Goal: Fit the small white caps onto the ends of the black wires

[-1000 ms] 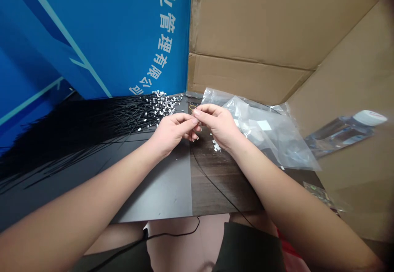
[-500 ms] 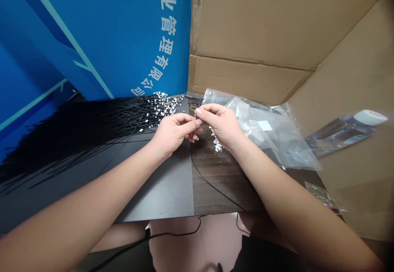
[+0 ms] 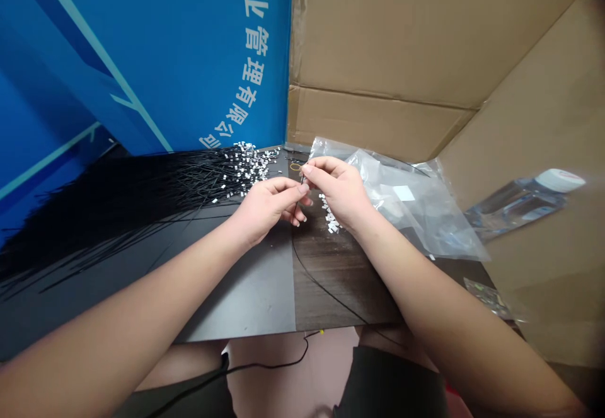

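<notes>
My left hand (image 3: 278,203) and my right hand (image 3: 333,185) meet fingertip to fingertip above the table. Between thumb and forefinger, my left hand pinches a thin black wire (image 3: 326,284), which hangs down and curves right over the table's front edge. The right hand's thumb and forefinger close on the upper end of that same wire; any small part at the tip is hidden by the fingers. Just below my right hand lies a small heap of white connectors (image 3: 331,219). To the left is a large bundle of black wires (image 3: 118,197) with white connectors (image 3: 248,166) on their ends.
Clear plastic bags (image 3: 416,216) lie on the right, with a water bottle (image 3: 524,203) beside them. A small bag of parts (image 3: 489,298) is near the right edge. A blue panel (image 3: 189,52) and cardboard (image 3: 387,40) stand behind. A yellowish ring (image 3: 295,167) lies beyond my hands.
Both hands keep their pinch at nearly the same place. The wire's loose end has shifted at the table's front edge, and the whole view has moved slightly.
</notes>
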A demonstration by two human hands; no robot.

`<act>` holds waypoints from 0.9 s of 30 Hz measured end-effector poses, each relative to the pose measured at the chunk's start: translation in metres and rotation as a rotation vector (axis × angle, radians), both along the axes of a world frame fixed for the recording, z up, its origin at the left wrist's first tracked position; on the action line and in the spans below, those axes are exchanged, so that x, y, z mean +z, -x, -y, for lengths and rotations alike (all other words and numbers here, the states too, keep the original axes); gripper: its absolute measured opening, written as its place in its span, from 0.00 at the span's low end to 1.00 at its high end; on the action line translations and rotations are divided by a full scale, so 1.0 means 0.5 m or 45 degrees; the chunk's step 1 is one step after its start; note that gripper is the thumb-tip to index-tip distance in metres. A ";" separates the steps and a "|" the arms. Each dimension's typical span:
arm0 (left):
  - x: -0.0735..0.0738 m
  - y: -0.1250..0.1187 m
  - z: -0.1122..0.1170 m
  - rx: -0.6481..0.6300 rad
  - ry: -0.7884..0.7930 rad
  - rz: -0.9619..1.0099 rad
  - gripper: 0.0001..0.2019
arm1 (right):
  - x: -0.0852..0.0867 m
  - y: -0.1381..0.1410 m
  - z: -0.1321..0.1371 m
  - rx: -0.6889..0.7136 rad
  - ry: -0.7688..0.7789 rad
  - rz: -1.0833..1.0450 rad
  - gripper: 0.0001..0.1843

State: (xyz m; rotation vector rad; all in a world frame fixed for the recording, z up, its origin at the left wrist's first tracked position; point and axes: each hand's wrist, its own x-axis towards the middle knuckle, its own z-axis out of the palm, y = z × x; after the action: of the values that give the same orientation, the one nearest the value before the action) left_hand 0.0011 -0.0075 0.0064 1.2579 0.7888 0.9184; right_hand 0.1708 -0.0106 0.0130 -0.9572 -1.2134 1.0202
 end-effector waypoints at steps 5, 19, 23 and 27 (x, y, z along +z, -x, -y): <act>0.011 0.010 0.010 -0.437 0.108 0.020 0.13 | 0.041 -0.038 -0.003 0.060 0.031 -0.289 0.14; 0.002 0.004 -0.009 -0.613 -0.153 -0.276 0.17 | 0.066 -0.084 0.004 0.305 0.016 -0.223 0.19; -0.009 -0.036 -0.030 -0.219 -0.372 -0.537 0.10 | 0.054 -0.078 0.000 0.370 -0.018 -0.215 0.18; 0.007 -0.073 -0.028 -0.428 -0.599 -0.966 0.07 | 0.052 -0.078 -0.004 0.393 -0.058 -0.261 0.18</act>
State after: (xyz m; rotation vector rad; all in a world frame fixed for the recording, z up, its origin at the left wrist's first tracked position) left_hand 0.0378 0.0066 0.0101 2.1378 0.9212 0.3338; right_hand 0.2096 -0.0086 0.0389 -0.6226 -1.2279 1.2947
